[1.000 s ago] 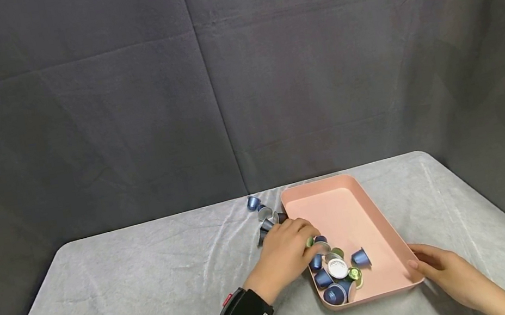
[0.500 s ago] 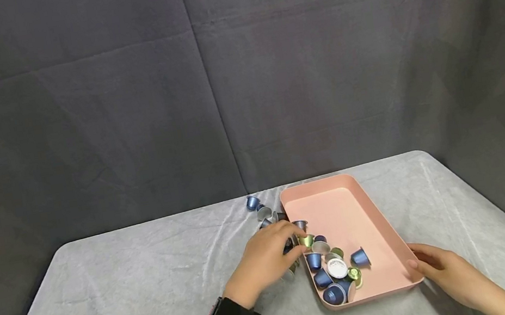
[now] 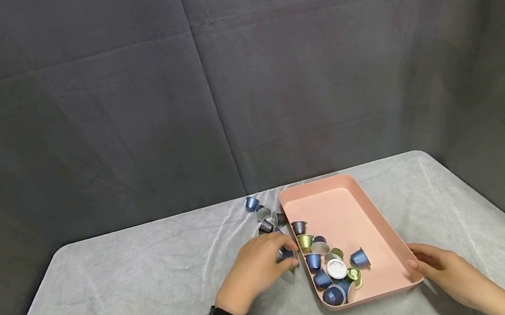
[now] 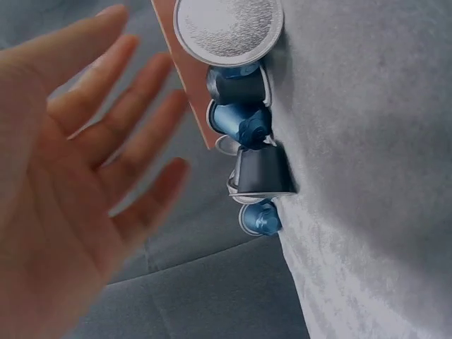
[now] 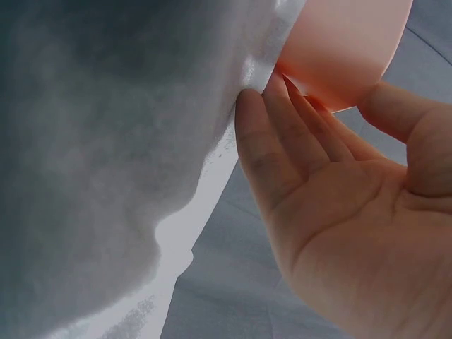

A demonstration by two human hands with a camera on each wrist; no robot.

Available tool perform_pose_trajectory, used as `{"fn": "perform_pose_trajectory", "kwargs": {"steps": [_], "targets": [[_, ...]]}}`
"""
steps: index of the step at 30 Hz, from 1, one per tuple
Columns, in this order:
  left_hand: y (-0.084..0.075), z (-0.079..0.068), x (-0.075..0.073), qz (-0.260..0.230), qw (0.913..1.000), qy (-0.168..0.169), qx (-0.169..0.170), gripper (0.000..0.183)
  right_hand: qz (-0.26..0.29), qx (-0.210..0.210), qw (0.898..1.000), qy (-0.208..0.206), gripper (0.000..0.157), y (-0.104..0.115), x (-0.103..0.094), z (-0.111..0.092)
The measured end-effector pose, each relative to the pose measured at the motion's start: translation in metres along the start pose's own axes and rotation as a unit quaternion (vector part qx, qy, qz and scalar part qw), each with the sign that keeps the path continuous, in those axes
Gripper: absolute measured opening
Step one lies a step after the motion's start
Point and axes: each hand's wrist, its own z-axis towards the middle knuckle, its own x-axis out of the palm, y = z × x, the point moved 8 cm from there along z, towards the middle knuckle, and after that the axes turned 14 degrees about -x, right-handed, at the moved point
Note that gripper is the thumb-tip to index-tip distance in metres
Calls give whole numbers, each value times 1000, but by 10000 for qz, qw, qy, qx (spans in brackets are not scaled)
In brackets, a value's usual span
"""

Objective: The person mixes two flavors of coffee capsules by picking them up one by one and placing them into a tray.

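My left hand (image 3: 254, 264) hovers over the coffee capsules beside the tray's left wall, its fingers loosely spread and holding nothing; the left wrist view shows its palm (image 4: 63, 191) facing the row of capsules. Close to it there lies a large-looking capsule with a silver foil lid (image 4: 229, 28), and beyond that a dark grey capsule (image 4: 265, 171). At the near right corner of the pink tray (image 3: 347, 208), my right hand (image 3: 449, 272) grips the wall, thumb at the rim and fingers against the outside. Some capsules are hidden behind my left hand.
Inside the tray several capsules cluster along the left side, among them a green capsule (image 3: 305, 242) and a white-lidded one (image 3: 337, 268). A blue capsule (image 3: 252, 203) lies farthest back on the grey cloth-covered table (image 3: 131, 298). A dark curtain (image 3: 127, 117) hangs behind.
My left hand has drawn back leftward from over the tray to the capsules outside it. A dark capsule and a green one now rest by the tray's left wall. My right hand stays put.
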Motion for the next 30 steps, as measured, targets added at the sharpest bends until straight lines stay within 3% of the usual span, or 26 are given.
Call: {"fn": "perform_pose_trajectory", "kwargs": {"steps": [11,30], "targets": [[8,-3,5,211,9992,255,-216,25,-70,90,9999,10,47,-2,0,0],[6,-9,14,476,9986,246,-54,25,-254,-93,9996,-62,44,-1,1,2]]}}
